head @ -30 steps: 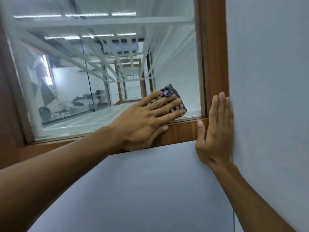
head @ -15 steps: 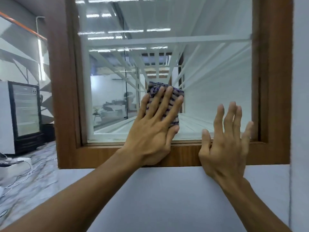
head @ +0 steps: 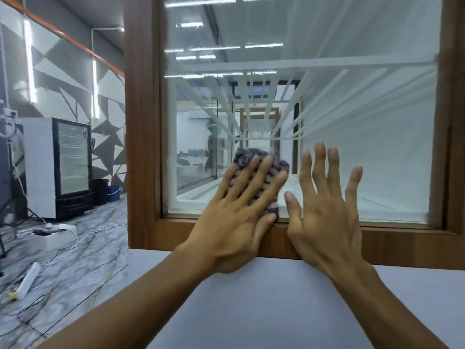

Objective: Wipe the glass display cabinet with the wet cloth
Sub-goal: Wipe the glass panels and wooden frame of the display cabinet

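Pressing one cloth (head: 244, 157) to one glass pane (head: 357, 107) | left hand (head: 236, 219) flat on it | right hand (head: 324, 215) spread beside

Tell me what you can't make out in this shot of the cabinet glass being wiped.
All in the head view:
Cloth: mostly covered by the left hand, and its wetness cannot be judged.
Glass pane: the top is cut off by the picture's upper edge, and reflections hide any streaks.
Right hand: it is unclear whether it touches the pane.
Floor clutter at left: blurred.
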`<state>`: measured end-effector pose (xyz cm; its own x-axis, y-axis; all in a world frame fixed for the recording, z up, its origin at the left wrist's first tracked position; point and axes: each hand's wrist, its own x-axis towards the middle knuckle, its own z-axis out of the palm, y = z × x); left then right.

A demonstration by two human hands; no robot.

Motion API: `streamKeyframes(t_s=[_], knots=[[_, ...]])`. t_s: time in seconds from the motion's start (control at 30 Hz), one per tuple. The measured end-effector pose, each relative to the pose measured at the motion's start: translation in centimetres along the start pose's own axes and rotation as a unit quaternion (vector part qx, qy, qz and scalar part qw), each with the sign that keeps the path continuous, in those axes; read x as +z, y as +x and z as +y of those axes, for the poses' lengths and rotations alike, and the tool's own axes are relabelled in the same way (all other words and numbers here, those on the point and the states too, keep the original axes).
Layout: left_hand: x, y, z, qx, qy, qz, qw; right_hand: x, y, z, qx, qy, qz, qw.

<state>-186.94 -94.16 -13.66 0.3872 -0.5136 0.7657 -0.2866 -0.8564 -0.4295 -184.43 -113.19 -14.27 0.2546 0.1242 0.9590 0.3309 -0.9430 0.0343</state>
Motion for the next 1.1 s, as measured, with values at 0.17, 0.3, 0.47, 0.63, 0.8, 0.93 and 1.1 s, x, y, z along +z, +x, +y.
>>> streamKeyframes(t_s=[0.17, 0.3, 0.47, 0.63, 0.8, 0.93, 1.1], knots=[[-2.0, 1.0, -4.6, -0.097, -0.025, 0.014, 0.995, 0.1, 0.4, -1.6, 0.024, 0.018, -0.006, 1.000], [-1.2, -0.7, -2.5, -0.053, -0.017, -0.010, 0.998, 0.8, 1.5, -5.3, -0.015, 0.030, -0.018, 0.999], [-1.5, -5.1, -6.8, -0.092, 0.035, -0.013, 0.995, 1.4, 1.7, -7.6, -0.008, 0.033, -0.028, 0.999], [-1.5, -5.1, -4.6, -0.144, -0.003, 0.027, 0.989, 1.4, 1.7, -8.9, 0.022, 0.050, -0.028, 0.998], [-0.3, -4.1, -3.5, -0.201, -0.109, 0.104, 0.968, 1.9, 1.6, -9.2, 0.000, 0.031, -0.016, 0.999], [0.0, -3.1, -4.4, -0.207, -0.068, 0.121, 0.969, 2.2, 2.4, -9.6, -0.032, 0.030, -0.003, 0.999], [0.4, -2.3, -4.6, -0.203, -0.054, 0.144, 0.967, 2.6, 4.3, -9.7, -0.075, 0.035, 0.035, 0.996]])
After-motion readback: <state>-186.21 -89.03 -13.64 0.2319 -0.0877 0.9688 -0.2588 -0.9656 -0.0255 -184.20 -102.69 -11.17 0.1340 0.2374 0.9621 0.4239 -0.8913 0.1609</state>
